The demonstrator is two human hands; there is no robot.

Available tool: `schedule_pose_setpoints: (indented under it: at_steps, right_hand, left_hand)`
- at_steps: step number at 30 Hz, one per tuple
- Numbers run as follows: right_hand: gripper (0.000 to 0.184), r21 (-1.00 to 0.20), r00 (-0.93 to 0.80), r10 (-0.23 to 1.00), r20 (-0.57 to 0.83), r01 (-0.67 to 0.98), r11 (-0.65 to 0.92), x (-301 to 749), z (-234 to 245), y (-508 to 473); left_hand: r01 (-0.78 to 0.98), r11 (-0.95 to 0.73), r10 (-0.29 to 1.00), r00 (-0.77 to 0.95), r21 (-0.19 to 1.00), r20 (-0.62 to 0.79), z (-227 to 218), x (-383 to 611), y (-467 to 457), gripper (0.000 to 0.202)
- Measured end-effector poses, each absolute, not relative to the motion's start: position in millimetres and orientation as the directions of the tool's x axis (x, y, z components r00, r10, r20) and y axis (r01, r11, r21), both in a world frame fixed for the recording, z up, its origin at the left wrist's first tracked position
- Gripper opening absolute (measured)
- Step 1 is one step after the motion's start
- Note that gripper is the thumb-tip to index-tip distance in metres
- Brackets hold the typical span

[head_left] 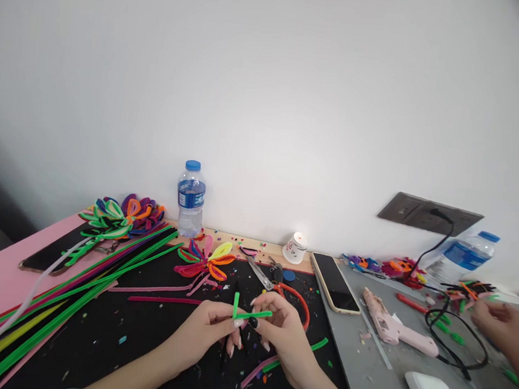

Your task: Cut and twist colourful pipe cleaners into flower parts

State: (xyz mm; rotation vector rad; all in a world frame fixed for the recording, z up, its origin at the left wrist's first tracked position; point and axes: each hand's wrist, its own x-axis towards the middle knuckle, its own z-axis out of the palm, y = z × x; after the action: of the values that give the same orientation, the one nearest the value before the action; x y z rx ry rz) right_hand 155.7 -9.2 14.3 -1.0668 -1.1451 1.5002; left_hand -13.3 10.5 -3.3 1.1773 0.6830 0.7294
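Observation:
Between my two hands is a short green pipe cleaner (236, 304), bent to a corner with one end pointing up and the other reaching right. My left hand (197, 331) pinches it near the bend. The fingers of my right hand (287, 336) are closed on the part that runs to the right. Thin dark strips show below the fingers; what they are I cannot tell. Just beyond my hands lie scissors (261, 276) with orange handles, partly covered by my right hand. A pipe-cleaner flower (205, 262) in pink, red, orange and yellow rests behind my left hand.
Long pipe cleaners (62, 316) and a cable (27, 301) spread over the left side. A water bottle (190, 200), a paper cup (295, 248) and a phone (336, 284) stand or lie toward the wall. Rightward are a glue gun (395, 330) and another person's hand (500, 327).

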Motion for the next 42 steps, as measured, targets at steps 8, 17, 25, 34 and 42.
schedule_pose_setpoints:
  at_steps: [8, 17, 25, 34, 42]
  right_hand:
    - [0.031, -0.996, -0.038, 0.999, 0.016, 0.092, 0.019, 155.8, 9.7, -9.3]
    - [0.020, -0.991, -0.279, 0.960, -0.029, 0.132, 0.008, 154.7, 13.4, -8.7]
    - [0.016, -0.994, -0.249, 0.963, -0.107, 0.063, -0.094, 156.5, 19.7, -7.0]
    - [0.019, -0.980, -0.285, 0.944, -0.163, -0.060, -0.188, 159.8, 12.1, -7.0]
    - [0.028, -0.977, -0.275, 0.951, -0.143, -0.111, -0.180, 159.6, 13.7, -6.4]
  left_hand:
    - [-0.241, 0.364, 0.838, 0.507, 0.900, -0.203, -8.6, -16.2, 13.3, 0.033]
    - [-0.318, 0.485, 0.698, 0.702, 0.815, -0.141, 12.3, -20.9, 4.8, 0.035]
    - [-0.218, 0.478, 0.724, 0.646, 0.851, -0.241, 13.4, -19.9, 6.7, 0.027]
    - [-0.152, 0.441, 0.774, 0.564, 0.885, -0.289, 3.0, -18.9, 10.8, 0.040]
    - [0.014, 0.342, 0.793, 0.532, 0.940, -0.297, -5.7, -13.9, 12.8, 0.031]
